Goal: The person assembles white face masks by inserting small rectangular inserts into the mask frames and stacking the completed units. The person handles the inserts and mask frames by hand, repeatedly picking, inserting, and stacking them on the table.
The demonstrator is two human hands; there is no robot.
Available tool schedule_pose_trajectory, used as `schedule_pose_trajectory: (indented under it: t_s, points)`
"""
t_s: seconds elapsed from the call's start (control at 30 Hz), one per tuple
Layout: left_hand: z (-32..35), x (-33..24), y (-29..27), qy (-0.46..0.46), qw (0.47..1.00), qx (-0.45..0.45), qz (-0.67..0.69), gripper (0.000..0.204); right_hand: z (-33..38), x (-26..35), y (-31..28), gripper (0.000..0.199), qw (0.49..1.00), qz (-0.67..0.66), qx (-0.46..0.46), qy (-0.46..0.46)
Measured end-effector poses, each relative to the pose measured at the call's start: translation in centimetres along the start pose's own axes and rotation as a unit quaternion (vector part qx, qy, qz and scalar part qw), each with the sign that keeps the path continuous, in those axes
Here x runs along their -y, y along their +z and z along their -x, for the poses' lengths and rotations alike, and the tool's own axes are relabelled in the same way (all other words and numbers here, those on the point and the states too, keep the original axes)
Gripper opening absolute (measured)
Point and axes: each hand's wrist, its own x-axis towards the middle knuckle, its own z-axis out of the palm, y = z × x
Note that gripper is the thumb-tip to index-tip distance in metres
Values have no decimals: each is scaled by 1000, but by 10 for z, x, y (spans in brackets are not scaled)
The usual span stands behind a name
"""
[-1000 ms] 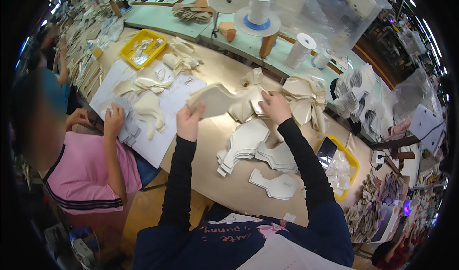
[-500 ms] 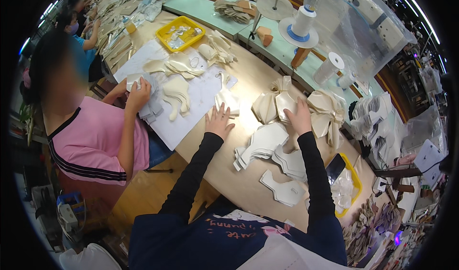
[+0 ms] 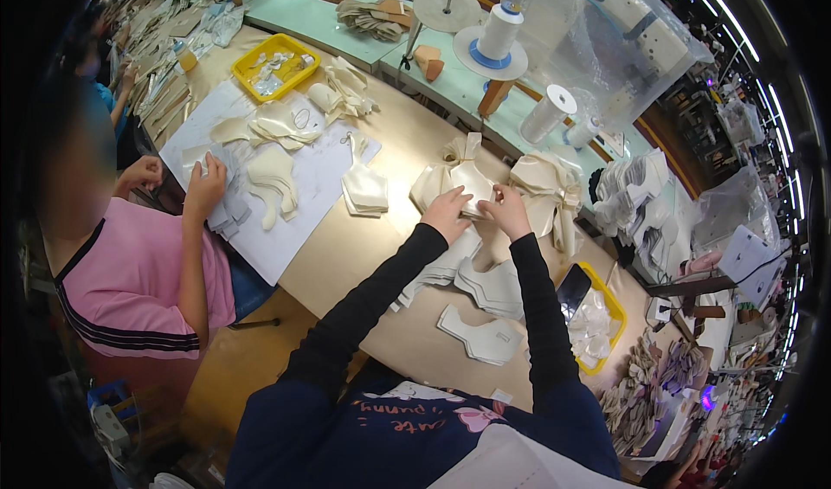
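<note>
Both my hands are at a bundle of glossy cream cut shoe pieces (image 3: 465, 175) tied at its far end. My left hand (image 3: 447, 215) has its fingers bent over the near left edge of the bundle. On the near right edge, my right hand (image 3: 509, 211) pinches the material between thumb and fingers. A second cream bundle (image 3: 547, 186) lies just right of my hands. Partly beneath my forearms are stacks of white cut pieces (image 3: 491, 286), with a smaller white stack (image 3: 479, 334) nearer me. A cream stack with a loop (image 3: 364, 185) lies to the left.
At the left, a co-worker in a pink shirt (image 3: 143, 268) handles grey pieces (image 3: 229, 190) over a white sheet (image 3: 299, 221). Yellow trays stand at the far left (image 3: 275, 67) and right (image 3: 613, 316). Thread cones (image 3: 499, 35) stand beyond on a green table (image 3: 338, 35).
My left hand has moved right, from the looped cream stack to the tied bundle. My right hand has shifted along the bundle's near edge, and the hands are now close together. The view has shifted too.
</note>
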Motion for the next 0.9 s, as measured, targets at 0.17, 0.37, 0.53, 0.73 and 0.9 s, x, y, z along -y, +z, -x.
schedule_pose_trajectory:
  t_s: [0.17,0.37,0.53,0.73,0.9]
  points:
    - [-27,4,23,10,976,63,-210,91,-9,-12,-6,53,988,-126,92,8]
    - [-32,24,29,78,980,55,-175,72,-1,-17,0,47,969,-223,0,103]
    - [-30,24,15,140,980,-98,-98,46,5,-1,2,44,899,-402,86,151]
    - [-5,-2,-20,108,984,-123,-72,30,-2,4,20,41,927,-350,89,99]
    - [34,-11,-61,59,986,-124,-91,26,-7,-4,21,46,943,-291,142,71]
